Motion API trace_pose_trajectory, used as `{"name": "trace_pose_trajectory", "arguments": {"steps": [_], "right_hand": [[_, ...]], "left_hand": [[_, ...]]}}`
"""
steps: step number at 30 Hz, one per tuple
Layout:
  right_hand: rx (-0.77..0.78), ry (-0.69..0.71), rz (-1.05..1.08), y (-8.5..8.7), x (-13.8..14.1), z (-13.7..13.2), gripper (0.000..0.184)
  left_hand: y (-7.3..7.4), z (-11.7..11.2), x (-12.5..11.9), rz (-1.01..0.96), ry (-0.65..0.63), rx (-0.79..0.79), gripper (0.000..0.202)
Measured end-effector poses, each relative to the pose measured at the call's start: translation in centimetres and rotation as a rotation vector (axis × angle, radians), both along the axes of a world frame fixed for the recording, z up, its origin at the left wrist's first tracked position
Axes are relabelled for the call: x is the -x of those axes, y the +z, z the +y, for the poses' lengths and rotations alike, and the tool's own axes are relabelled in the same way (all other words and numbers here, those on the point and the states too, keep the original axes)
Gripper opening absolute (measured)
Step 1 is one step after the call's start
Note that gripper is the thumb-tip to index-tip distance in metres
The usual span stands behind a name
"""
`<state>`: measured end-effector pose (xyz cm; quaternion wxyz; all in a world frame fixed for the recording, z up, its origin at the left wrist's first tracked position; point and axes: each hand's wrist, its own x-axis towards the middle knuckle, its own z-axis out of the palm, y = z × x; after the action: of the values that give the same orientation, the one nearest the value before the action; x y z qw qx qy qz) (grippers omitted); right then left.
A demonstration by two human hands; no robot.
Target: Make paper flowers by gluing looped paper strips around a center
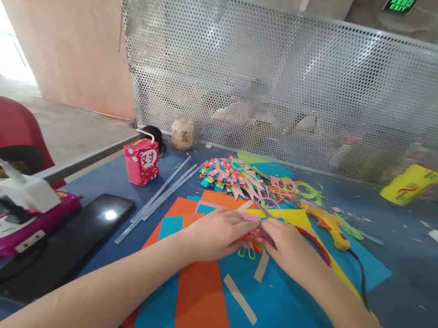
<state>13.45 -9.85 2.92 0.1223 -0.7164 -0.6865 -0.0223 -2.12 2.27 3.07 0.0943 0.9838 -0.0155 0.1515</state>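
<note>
My left hand [218, 234] and my right hand [289, 248] meet over sheets of blue, orange and yellow paper [196, 300] on the blue table. Both have their fingers pinched on a small red and pink paper piece [253, 238] between them. A thin metal tip [262, 209], perhaps scissors or tweezers, sticks out just above the right fingers. A small green paper loop [246, 252] lies under the hands. Two pale paper strips [240, 299] rest on the blue sheet nearer to me.
A heap of coloured paper scraps [233, 177] lies behind the hands, a yellow glue gun [329, 223] to the right. Clear glue sticks [159, 196], a red drink carton [142, 159], a black phone [62, 244] and a pink device [16, 220] are at left. A perforated metal screen [300, 82] closes the back.
</note>
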Motion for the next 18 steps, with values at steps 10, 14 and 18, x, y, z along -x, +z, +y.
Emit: {"name": "trace_pose_trajectory", "arguments": {"steps": [10,14,18], "right_hand": [[-0.069,0.005,0.103,-1.1,-0.5,-0.2,0.035],[-0.101,0.021,0.105,-0.8,-0.3,-0.5,0.029],[-0.126,0.051,0.089,-0.6,-0.2,-0.7,0.025]], "left_hand": [[0.7,0.8,0.2,0.108,0.142,-0.160,0.039],[0.6,1.3,0.4,0.036,0.283,-0.189,0.033],[0.5,1.0,0.5,0.018,0.158,-0.141,0.040]]}}
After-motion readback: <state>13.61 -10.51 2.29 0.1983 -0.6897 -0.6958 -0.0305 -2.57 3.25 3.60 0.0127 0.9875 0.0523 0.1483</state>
